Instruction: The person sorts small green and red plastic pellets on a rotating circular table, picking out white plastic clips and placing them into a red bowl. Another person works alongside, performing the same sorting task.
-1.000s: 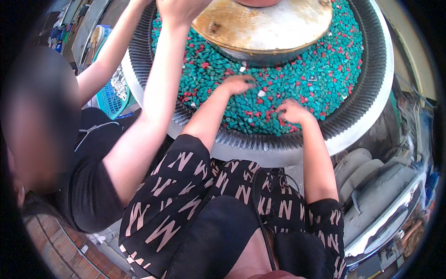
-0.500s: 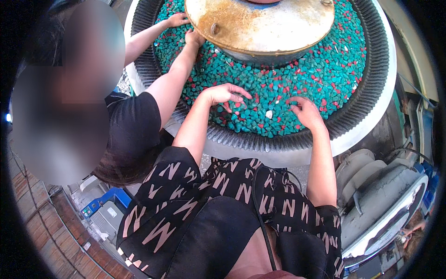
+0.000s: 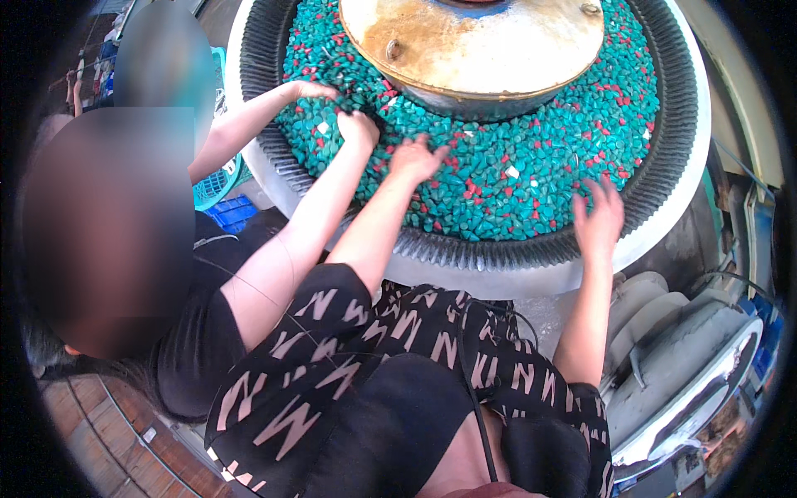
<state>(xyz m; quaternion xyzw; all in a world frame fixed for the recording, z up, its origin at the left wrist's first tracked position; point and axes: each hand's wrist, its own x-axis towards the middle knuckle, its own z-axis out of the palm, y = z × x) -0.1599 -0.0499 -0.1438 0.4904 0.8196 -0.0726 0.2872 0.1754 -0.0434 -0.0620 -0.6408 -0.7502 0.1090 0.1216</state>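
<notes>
A large round tub (image 3: pixel 664 241) with a ribbed black inner wall holds a bed of small teal pieces (image 3: pixel 531 149) mixed with red and a few white ones. A rusty metal dome (image 3: pixel 473 41) rises from its centre. My left hand (image 3: pixel 415 158) lies on the pieces near the dome, fingers spread, holding nothing. My right hand (image 3: pixel 599 220) hovers with fingers apart over the pieces by the near rim, slightly blurred. A co-worker's two hands (image 3: pixel 359 129) (image 3: pixel 311 89) rest in the pieces just left of mine.
The co-worker in a black top (image 3: pixel 191 357) stands close on my left. A teal basket (image 3: pixel 217 183) and blue crate (image 3: pixel 232 212) sit beyond them. Grey machine housing (image 3: pixel 681 365) is at lower right. Brick flooring (image 3: pixel 91 415) shows at lower left.
My right hand has slid to the right along the near rim. My left hand has barely shifted. The co-worker's nearer hand has come down from the dome, close beside my left hand.
</notes>
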